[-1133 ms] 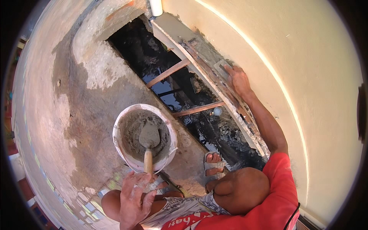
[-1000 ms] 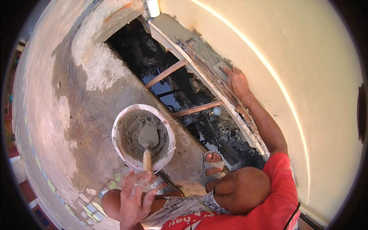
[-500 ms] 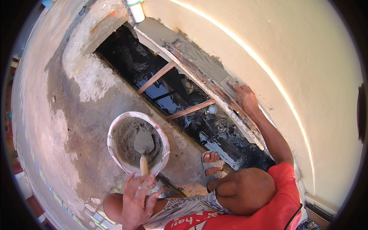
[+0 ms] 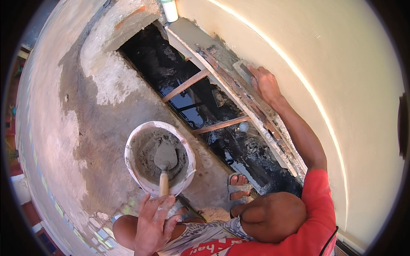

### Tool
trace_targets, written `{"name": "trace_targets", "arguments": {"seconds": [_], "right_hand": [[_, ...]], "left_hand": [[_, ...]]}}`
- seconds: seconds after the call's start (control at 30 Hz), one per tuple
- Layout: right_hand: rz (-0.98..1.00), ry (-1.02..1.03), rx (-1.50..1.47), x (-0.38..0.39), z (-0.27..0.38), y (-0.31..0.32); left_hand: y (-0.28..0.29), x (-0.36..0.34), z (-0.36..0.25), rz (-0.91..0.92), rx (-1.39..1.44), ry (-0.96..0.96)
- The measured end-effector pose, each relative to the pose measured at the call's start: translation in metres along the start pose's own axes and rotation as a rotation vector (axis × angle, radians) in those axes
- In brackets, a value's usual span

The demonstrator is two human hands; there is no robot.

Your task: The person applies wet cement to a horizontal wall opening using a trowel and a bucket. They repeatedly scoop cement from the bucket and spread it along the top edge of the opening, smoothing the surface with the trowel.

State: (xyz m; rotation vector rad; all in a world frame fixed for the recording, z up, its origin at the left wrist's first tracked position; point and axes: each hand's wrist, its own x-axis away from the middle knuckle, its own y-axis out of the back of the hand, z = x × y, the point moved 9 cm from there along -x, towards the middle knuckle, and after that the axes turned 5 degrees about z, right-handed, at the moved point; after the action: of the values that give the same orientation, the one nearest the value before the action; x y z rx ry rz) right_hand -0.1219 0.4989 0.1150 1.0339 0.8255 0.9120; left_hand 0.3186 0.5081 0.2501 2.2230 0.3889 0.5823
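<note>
Float (image 4: pixel 240 69) is held by the right hand (image 4: pixel 266 84), with fingers closed around its back, at the grey cement strip (image 4: pixel 190 32) between the wall (image 4: pixel 341 94) and the board (image 4: pixel 237 99). Left hand (image 4: pixel 154 219) is relaxed, its fingers bent and the thumb apart from them, just beside the handle end of the trowel (image 4: pixel 165 156); whether they touch is not clear to me. The trowel rests in the bucket (image 4: pixel 128 160), its blade upon the mortar (image 4: pixel 144 144). White letters (image 4: pixel 209 248) are on the red shirt (image 4: pixel 314 209), partly cut by folds. Beside the board runs the dark trench (image 4: pixel 150 48), crossed by two sticks (image 4: pixel 186 86), and a white pipe (image 4: pixel 170 12) stands near its far end
</note>
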Motion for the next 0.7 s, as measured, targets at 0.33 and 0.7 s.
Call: {"name": "trace_targets", "arguments": {"seconds": [0.33, 0.7], "right_hand": [[0.147, -0.078, 0.103, -0.005, -0.016, -0.034], [0.152, -0.148, 0.094, 0.08, -0.047, -0.019]], "left_hand": [[0.002, 0.01, 0.01, -0.025, 0.01, 0.068], [-0.003, 0.013, 0.012, 0.019, -0.052, 0.026]]}}
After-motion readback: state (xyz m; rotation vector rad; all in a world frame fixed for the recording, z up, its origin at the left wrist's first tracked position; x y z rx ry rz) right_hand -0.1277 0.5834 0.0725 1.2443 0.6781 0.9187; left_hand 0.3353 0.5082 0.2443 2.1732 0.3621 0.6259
